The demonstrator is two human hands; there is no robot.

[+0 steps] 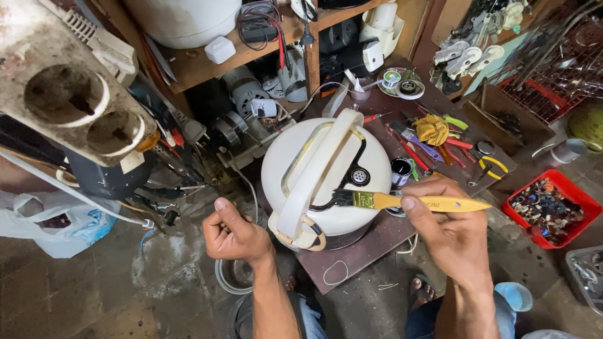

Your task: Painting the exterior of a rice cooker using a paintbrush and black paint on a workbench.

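At lower centre-left of the frame, the left hand [233,235] is curled into a loose fist, gripping nothing, just beside the white rice cooker [326,179] at centre. Right of centre, the right hand [449,229] pinches a yellow-handled paintbrush [402,201], its dark bristles touching the cooker's lid.

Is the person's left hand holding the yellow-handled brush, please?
No, the right hand holds the paintbrush over the white cooker lid; the left hand is a closed, empty fist.

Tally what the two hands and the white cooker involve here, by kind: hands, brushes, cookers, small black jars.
Hands: 2, left hand and right hand
Paintbrush: 1
White cooker: 1
Small black jar: 1
Total: 5
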